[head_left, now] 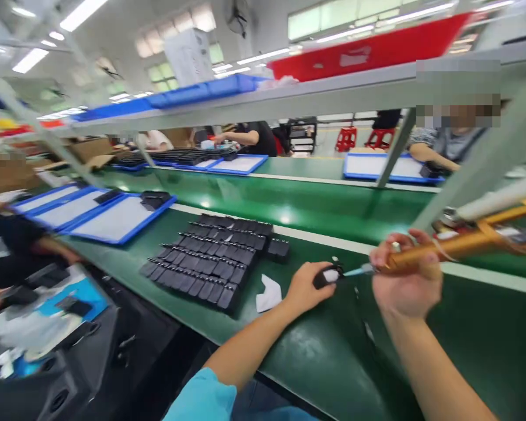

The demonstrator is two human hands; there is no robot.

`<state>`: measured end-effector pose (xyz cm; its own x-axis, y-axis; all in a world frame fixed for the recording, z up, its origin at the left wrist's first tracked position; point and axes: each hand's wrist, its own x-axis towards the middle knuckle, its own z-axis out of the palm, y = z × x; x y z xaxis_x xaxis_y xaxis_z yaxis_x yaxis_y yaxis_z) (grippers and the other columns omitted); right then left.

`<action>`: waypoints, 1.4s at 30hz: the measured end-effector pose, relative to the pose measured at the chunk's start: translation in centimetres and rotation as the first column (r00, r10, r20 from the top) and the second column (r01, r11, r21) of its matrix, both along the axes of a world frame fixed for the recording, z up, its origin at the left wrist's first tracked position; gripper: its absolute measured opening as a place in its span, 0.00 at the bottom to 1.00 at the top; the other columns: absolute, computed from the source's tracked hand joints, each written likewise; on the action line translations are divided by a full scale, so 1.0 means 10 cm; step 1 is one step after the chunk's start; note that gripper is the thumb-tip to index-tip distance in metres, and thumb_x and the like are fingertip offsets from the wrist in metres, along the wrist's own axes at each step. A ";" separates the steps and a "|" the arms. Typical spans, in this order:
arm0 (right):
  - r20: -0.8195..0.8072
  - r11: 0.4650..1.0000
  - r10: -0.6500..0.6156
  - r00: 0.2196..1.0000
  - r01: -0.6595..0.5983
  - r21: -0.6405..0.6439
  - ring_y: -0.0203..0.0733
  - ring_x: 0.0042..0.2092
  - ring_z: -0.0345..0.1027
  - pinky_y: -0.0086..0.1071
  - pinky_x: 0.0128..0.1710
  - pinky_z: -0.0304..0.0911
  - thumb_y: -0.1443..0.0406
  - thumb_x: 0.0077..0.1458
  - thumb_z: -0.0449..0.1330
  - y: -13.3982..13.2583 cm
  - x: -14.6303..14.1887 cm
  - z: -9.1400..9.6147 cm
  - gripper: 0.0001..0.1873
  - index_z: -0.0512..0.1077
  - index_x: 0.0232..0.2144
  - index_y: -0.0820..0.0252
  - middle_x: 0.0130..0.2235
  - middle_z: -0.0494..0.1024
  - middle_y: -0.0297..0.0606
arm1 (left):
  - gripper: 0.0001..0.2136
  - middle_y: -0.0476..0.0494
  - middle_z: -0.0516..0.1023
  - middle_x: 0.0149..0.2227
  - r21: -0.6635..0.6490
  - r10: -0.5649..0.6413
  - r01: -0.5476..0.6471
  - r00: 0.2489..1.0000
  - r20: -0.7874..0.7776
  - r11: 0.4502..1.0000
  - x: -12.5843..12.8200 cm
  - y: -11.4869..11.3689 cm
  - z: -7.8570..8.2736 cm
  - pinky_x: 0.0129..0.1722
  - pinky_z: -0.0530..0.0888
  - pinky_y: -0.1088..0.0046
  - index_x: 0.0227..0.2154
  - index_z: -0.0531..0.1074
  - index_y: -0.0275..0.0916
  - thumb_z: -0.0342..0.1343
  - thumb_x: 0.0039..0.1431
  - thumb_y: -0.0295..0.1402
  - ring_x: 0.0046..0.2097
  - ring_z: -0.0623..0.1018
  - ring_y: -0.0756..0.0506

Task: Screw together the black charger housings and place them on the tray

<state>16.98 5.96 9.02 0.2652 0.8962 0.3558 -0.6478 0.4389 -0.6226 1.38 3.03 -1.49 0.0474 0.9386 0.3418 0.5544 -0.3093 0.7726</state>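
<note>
My left hand (309,286) pinches a small black device part (322,277) with a white patch on it, held over the green bench. My right hand (405,275) is wrapped round an orange glue gun (438,251). Its pale blue nozzle (355,271) points left, and the tip reaches the near end of the black part; whether it touches cannot be made out. A crumpled white tissue (269,294) lies beside my left forearm. To the left of it stand rows of black device parts (201,263), with one more black block (278,249) at their right end.
Blue-rimmed trays (127,234) stand on the bench at the left, beside a co-worker's arm (56,248). A slanting metal post (473,152) and a shelf (333,93) with a red bin (368,52) rise ahead. Across the bench, a person (447,137) sits near another tray (372,166).
</note>
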 end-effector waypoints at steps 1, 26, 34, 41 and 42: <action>-0.004 1.000 0.014 1.000 -0.014 0.018 0.31 0.19 0.59 0.31 0.20 0.54 0.51 0.40 0.66 0.01 0.00 -0.01 0.22 0.71 0.38 0.52 0.31 0.72 0.29 | 0.21 0.45 0.78 0.44 0.021 -0.003 0.003 1.000 0.016 1.000 -0.01 0.00 0.00 0.46 0.72 0.67 0.50 0.72 0.43 0.61 0.50 0.30 0.44 0.76 0.44; 0.039 0.996 0.069 0.997 -0.072 0.055 0.28 0.21 0.59 0.29 0.21 0.53 0.51 0.51 0.59 -0.04 -0.03 -0.05 0.17 0.64 0.38 0.52 0.35 0.67 0.29 | 0.18 0.46 0.78 0.43 0.082 -0.031 0.028 0.999 0.034 0.996 -0.02 -0.09 0.15 0.40 0.74 0.70 0.48 0.71 0.43 0.59 0.52 0.30 0.40 0.77 0.46; 0.020 0.993 0.098 0.995 -0.099 0.063 0.29 0.21 0.59 0.30 0.23 0.54 0.51 0.50 0.59 -0.09 -0.05 -0.02 0.18 0.65 0.39 0.52 0.34 0.68 0.30 | 0.19 0.46 0.79 0.41 0.019 -0.006 0.006 1.000 -0.011 1.000 0.04 -0.08 0.09 0.34 0.74 0.72 0.49 0.72 0.41 0.59 0.51 0.32 0.32 0.75 0.49; 0.032 0.989 0.138 0.990 -0.139 0.055 0.29 0.22 0.58 0.30 0.23 0.54 0.51 0.50 0.59 -0.19 -0.11 -0.01 0.18 0.64 0.41 0.51 0.35 0.67 0.29 | 0.19 0.46 0.80 0.42 0.040 -0.071 0.069 0.997 0.032 0.997 0.18 -0.16 0.12 0.37 0.76 0.71 0.48 0.72 0.41 0.60 0.52 0.33 0.36 0.78 0.48; 0.031 0.987 0.148 0.989 -0.150 0.058 0.29 0.22 0.59 0.30 0.23 0.54 0.51 0.50 0.59 -0.21 -0.11 -0.01 0.18 0.64 0.40 0.51 0.35 0.67 0.29 | 0.19 0.46 0.80 0.43 0.061 -0.072 0.068 0.996 0.053 0.996 0.20 -0.17 0.12 0.38 0.77 0.71 0.49 0.71 0.41 0.60 0.52 0.33 0.37 0.78 0.47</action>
